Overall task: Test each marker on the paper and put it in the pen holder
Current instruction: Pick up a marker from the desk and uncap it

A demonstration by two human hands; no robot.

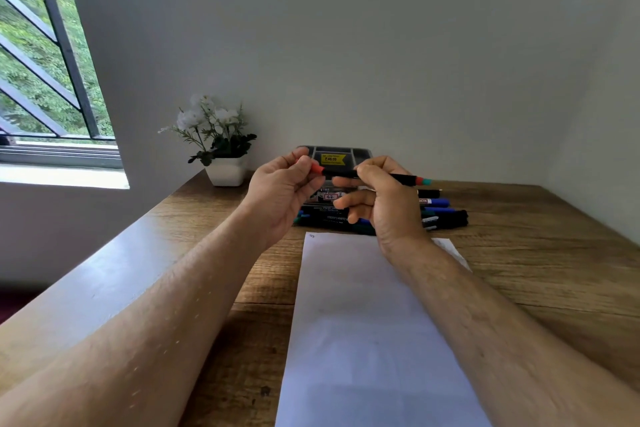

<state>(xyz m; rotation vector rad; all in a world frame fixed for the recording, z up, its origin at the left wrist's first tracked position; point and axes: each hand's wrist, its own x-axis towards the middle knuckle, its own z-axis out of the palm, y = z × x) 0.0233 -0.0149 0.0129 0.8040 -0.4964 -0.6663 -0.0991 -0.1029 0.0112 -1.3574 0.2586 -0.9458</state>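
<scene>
I hold a thin black marker (401,178) level above the table, in front of the black pen holder (356,153). My right hand (384,198) grips its barrel; a red and teal end sticks out to the right. My left hand (282,189) pinches the marker's red cap (317,169) at the left end. A white sheet of paper (363,322) lies on the wooden table (540,274) below my forearms, with a small mark near its top left corner. Several loose markers (440,213) in blue, green and black lie in a pile between the paper and the holder.
A white pot of white flowers (223,149) stands at the back left of the table against the wall. A barred window (45,55) is at the far left. The table's left edge runs diagonally under my left forearm.
</scene>
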